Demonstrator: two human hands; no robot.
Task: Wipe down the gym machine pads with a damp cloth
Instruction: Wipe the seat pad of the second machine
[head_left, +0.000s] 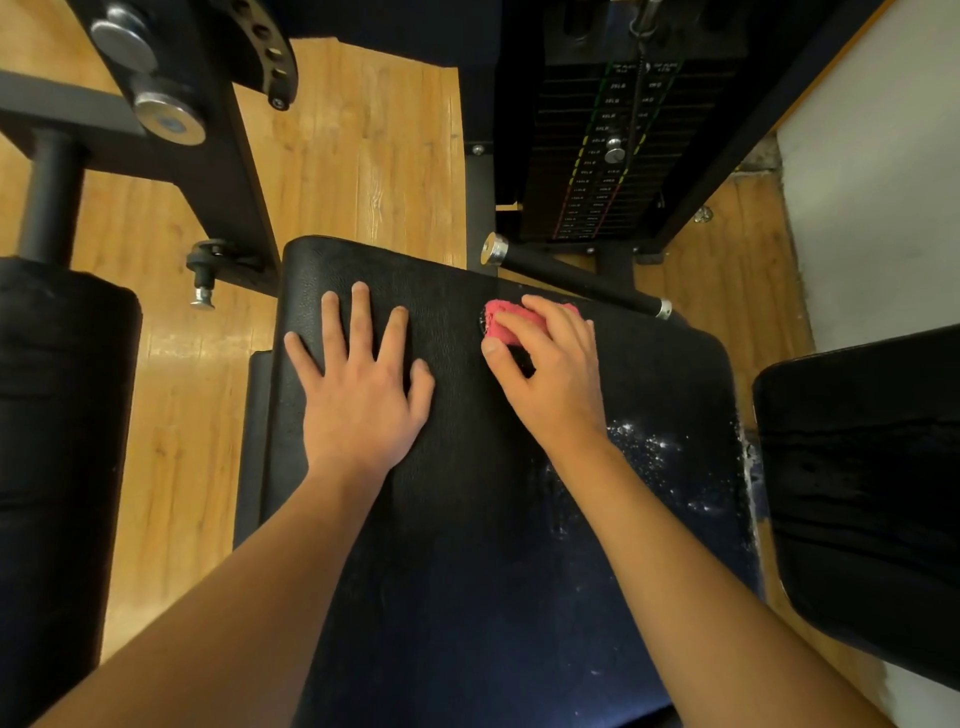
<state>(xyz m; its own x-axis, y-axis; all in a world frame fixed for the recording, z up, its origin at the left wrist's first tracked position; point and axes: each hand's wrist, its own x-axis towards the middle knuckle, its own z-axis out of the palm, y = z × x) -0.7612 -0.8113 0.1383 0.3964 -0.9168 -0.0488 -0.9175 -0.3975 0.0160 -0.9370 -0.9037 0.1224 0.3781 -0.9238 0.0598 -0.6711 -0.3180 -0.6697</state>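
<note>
A black padded seat (457, 545) of a gym machine fills the middle of the view. My left hand (358, 384) lies flat on its far left part, fingers spread and straight. My right hand (550, 369) grips a small pink cloth (501, 325) and holds it against the pad near its far edge. Most of the cloth is hidden under my fingers. White specks and worn patches (649, 457) show on the pad's right side.
A black roller pad (57, 415) stands at the left and another black pad (862, 483) at the right. The weight stack (608, 150) rises behind the seat, with a handle bar (571, 275) in front of it. Black frame beams cross the wooden floor (358, 156).
</note>
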